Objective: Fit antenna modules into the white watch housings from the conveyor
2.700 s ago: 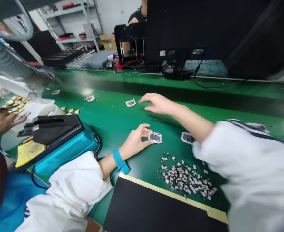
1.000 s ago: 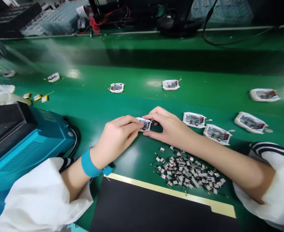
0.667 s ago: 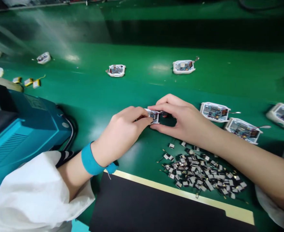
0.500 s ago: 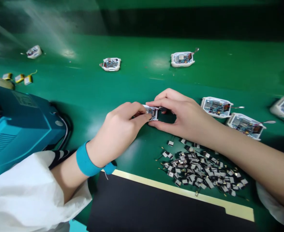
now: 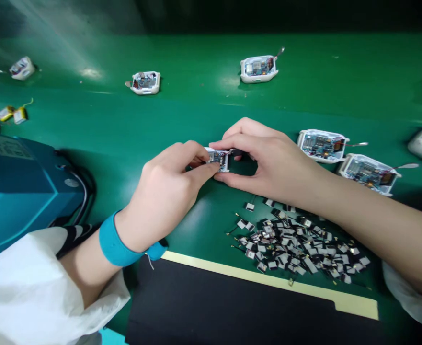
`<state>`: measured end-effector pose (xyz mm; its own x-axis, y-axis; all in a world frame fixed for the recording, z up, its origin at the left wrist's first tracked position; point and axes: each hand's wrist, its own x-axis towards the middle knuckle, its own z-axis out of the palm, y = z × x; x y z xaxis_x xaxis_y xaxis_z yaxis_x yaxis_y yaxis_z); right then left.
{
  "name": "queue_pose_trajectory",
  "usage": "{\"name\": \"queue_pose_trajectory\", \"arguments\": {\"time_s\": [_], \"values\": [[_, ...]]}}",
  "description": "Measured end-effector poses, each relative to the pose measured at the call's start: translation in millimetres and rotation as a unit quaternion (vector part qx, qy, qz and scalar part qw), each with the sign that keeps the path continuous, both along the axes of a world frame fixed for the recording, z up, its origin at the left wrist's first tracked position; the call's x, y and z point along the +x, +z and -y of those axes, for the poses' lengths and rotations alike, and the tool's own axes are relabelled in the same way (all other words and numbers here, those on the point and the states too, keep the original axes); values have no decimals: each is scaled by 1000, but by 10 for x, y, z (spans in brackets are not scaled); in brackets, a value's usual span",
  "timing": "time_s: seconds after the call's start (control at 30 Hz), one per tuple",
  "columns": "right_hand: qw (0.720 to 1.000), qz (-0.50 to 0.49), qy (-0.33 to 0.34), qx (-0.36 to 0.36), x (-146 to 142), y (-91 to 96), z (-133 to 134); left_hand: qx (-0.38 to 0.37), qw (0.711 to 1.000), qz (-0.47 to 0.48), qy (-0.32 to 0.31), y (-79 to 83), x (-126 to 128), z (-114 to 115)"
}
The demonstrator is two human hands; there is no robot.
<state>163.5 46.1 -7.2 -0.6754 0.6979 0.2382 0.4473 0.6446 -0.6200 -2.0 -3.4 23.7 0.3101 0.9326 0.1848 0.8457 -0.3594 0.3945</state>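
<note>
Between my two hands is a small white plastic housing with a circuit board inside, its open face up. My left hand, with a teal wrist strap, grips its left side, the thumb tip lying over the board. My right hand pinches the right end between thumb and fingers. A small dark part shows at the right fingers; what it is I cannot make out. Just right of my right hand sit two similar housings with boards, one behind the other.
Below my right forearm lies a pile of small antenna-like pieces with black leads. A black sheet with a yellow edge covers the front. At left stands a teal machine. More housings and yellow-taped batteries lie farther back.
The view has shifted a little, so most things sit slightly higher. Both hands keep their hold on the housing, with the left thumb still over the board.
</note>
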Motion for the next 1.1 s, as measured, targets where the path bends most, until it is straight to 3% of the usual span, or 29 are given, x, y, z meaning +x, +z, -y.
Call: {"name": "queue_pose_trajectory", "arguments": {"time_s": [0.37,1.1], "values": [[999,-25,11,36,9,-39,-19,-4,998,-49,26,15,37,4],[999,-23,29,-15,25,16,-23,1,999,-27,39,9,80,-2]]}}
